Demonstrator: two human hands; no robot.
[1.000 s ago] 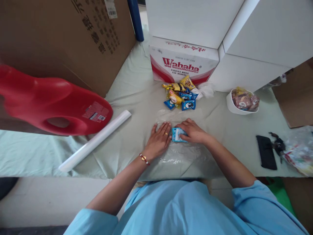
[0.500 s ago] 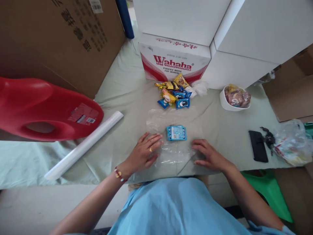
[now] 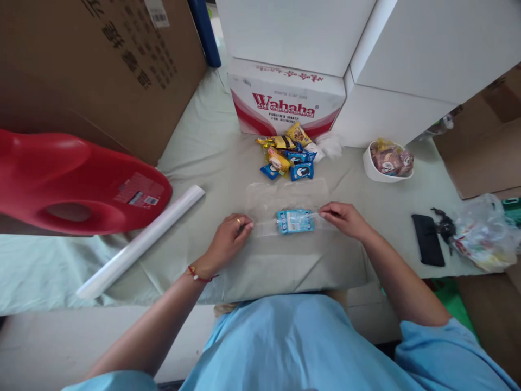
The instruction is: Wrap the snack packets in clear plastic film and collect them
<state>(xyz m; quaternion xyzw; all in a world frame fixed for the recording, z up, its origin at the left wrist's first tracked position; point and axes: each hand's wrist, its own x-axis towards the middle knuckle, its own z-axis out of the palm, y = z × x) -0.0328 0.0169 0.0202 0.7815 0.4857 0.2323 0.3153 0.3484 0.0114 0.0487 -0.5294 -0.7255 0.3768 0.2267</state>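
Observation:
A blue snack packet (image 3: 296,221) with a white label lies on a clear sheet of plastic wrap (image 3: 264,196) on the cloth-covered table. The sheet's near edge is folded up over the packet. My left hand (image 3: 231,234), with a ring and a red bracelet, pinches the wrap's left corner between thumb and fingers. On the other side my right hand (image 3: 344,217) pinches the right corner, close to the packet. The wrap is stretched between both hands. Left of my left hand lies a long roll of plastic wrap (image 3: 142,241), set diagonally.
Yellow and blue snack packets (image 3: 287,157) are heaped before a Wahaha carton (image 3: 288,103). A white tub of wrapped snacks (image 3: 388,163) stands right of them. Farther right are a black phone (image 3: 428,240), keys (image 3: 445,225) and a plastic bag (image 3: 486,233). A red jug (image 3: 81,187) lies left.
Both hands have gone from lying spread on the wrap's sides to pinching its near corners. They have lifted that edge away from me, over the blue packet.

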